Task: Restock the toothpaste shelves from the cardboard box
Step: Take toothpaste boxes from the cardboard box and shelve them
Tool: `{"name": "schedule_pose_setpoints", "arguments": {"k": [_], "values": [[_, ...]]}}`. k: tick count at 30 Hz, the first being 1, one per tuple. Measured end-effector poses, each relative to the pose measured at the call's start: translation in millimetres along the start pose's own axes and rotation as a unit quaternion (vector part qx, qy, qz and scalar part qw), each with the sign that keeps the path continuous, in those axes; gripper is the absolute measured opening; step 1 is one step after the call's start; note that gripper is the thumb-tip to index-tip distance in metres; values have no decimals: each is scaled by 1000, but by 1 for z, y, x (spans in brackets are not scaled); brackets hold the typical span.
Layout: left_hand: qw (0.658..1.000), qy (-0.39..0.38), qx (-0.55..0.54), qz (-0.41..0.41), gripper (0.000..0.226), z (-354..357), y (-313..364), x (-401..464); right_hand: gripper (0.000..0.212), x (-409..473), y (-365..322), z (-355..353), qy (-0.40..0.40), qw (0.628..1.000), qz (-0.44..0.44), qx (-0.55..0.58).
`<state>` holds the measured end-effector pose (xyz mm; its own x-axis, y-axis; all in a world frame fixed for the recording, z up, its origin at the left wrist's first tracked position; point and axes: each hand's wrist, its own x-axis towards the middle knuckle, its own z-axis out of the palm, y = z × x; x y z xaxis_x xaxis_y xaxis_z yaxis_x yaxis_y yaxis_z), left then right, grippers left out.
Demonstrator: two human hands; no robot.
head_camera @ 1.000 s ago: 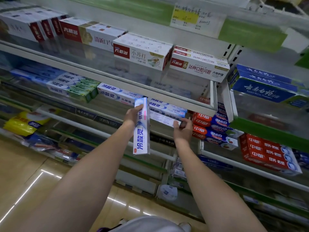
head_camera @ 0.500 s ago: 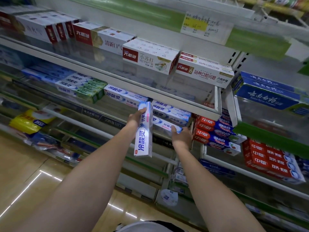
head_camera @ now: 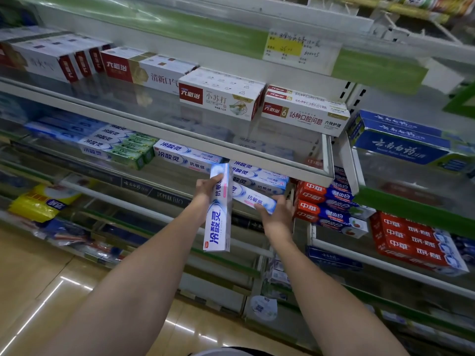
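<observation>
My left hand [head_camera: 205, 187] grips the top end of a white and blue toothpaste box [head_camera: 217, 222] that hangs upright in front of the second shelf. My right hand [head_camera: 276, 214] holds the near end of another white and blue toothpaste box [head_camera: 253, 197], which lies flat at the front of a stack of the same boxes [head_camera: 257, 176] on the glass shelf [head_camera: 164, 176]. The cardboard box is not in view.
Red and blue toothpaste boxes [head_camera: 331, 209] stand right of the stack. Green and white boxes [head_camera: 120, 147] lie to the left. The glass shelf above [head_camera: 326, 173] overhangs, carrying white and red boxes [head_camera: 221, 95]. Lower shelves and a tan floor [head_camera: 33, 278] lie below.
The view has shifted slightly. My right hand has slid along the flat box toward its near end and pushed it closer to the stack. My left hand still holds the upright box.
</observation>
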<state>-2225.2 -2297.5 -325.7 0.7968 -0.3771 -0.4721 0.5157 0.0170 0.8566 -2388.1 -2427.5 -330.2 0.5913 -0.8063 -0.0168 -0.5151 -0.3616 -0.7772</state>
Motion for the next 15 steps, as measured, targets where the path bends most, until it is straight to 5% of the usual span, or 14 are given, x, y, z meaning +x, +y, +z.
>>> {"name": "schedule_pose_setpoints", "arguments": {"k": [9, 15], "values": [[998, -56, 18, -25, 86, 2, -2, 8, 59, 5, -6, 12, 62, 994, 26, -83], [996, -75, 39, -31, 56, 5, 1, 6, 63, 6, -6, 21, 80, 985, 25, -149]]}}
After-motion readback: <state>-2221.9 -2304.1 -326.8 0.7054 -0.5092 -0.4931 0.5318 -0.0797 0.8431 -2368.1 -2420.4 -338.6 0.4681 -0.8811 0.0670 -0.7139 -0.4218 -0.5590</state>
